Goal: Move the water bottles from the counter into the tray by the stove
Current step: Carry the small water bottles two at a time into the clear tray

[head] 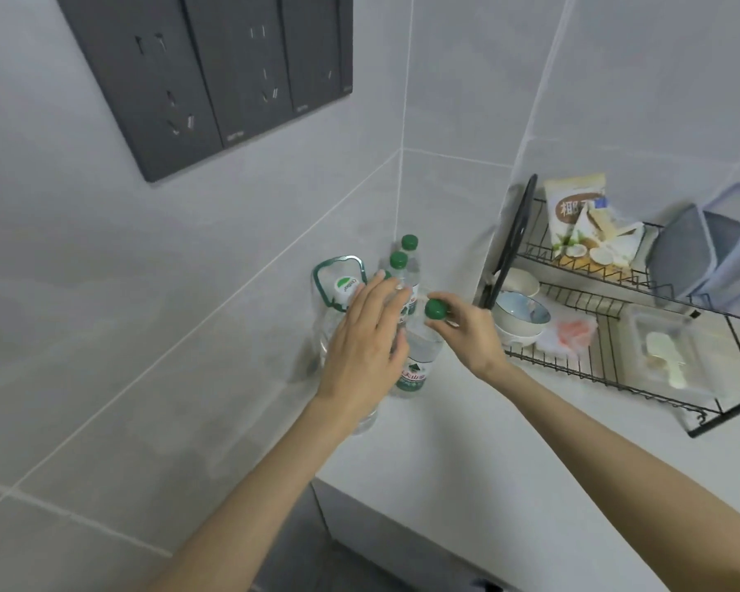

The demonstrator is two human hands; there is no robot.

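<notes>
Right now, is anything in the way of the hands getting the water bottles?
Nothing visible is. The right hand pinches the front bottle by its neck; the left hand is over the other bottles. No tray is in view.

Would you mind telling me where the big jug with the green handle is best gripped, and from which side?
Take the green carry handle looping over the top of the big jug, coming from above: it stands upright, with the wall close on its left and small bottles crowding its right.
</notes>
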